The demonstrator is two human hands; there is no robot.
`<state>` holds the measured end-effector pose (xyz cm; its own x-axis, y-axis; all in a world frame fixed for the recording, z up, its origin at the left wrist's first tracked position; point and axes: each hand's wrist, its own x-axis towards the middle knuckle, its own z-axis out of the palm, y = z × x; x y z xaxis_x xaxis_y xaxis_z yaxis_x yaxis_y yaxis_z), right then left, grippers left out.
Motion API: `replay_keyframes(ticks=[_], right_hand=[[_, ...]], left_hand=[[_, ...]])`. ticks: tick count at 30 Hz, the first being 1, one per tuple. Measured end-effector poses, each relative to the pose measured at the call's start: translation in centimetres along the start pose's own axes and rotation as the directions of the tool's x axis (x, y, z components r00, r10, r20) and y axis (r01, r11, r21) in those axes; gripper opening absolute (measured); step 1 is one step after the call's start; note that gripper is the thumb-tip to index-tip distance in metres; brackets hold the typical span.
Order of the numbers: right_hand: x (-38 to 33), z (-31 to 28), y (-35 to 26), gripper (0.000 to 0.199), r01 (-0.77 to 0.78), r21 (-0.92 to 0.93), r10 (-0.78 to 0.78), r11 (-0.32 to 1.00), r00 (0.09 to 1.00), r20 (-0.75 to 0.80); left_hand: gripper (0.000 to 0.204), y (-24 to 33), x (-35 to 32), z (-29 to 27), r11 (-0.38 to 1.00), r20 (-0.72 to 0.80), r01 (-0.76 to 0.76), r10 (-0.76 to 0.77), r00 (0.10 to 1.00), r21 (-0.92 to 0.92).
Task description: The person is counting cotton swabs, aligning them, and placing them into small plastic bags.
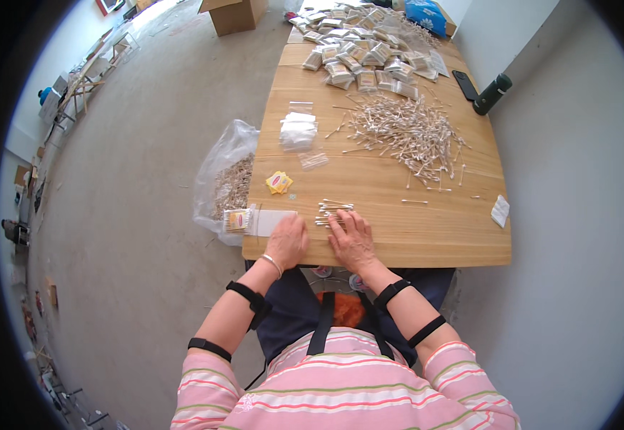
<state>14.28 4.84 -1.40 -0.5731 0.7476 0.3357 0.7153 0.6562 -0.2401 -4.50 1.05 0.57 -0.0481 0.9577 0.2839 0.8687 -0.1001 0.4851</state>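
A small bunch of cotton swabs (335,206) lies loosely lined up near the table's front edge. My right hand (353,240) rests over its near side, fingers stretched out and touching the swabs. To the left, my left hand (288,240) is curled closed on the tabletop, and its fingertips are hidden. Beside it lies a whitish, see-through strip (272,223), which reaches left to a filled packet of cotton swabs (237,220) with a yellow card, at the table's left edge. Several yellow cards (279,182) lie stacked just beyond.
Loose swabs (409,136) are heaped at right, with filled packets (358,54) piled behind. Clear bags (298,132) lie at left. A phone (464,85), dark bottle (493,94) and white tissue pack (500,211) line the right edge. Beside the table stands a plastic sack (232,179) of swabs.
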Motion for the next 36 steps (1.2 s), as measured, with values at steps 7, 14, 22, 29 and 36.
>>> replay_keyframes(ticks=[7,14,22,29,36], right_hand=[[0.2,-0.6,0.1,0.044,0.015,0.011,-0.015,1.000,1.000,0.002],[-0.1,-0.3,0.0,0.043,-0.004,0.022,0.004,1.000,1.000,-0.014],[0.0,-0.3,-0.1,0.042,-0.016,0.032,0.016,0.999,1.000,0.004],[0.0,-0.3,0.1,0.042,-0.022,0.040,0.022,0.999,1.000,-0.008],[0.3,-1.0,0.3,0.050,-0.091,0.120,0.083,0.989,0.994,0.068]], left_hand=[[0.007,2.6,-1.7,-1.6,0.988,0.287,0.065,-0.022,0.958,-0.141],[0.019,-0.8,3.3,0.0,0.984,0.122,0.034,-0.012,0.992,-0.176],[0.011,-1.4,3.7,1.3,0.956,0.214,0.035,0.030,0.976,-0.292],[0.008,0.0,2.3,0.5,0.963,0.084,0.119,-0.102,0.991,-0.243],[0.009,3.9,-4.3,-1.1,0.942,0.682,-0.219,0.335,0.650,-0.255]])
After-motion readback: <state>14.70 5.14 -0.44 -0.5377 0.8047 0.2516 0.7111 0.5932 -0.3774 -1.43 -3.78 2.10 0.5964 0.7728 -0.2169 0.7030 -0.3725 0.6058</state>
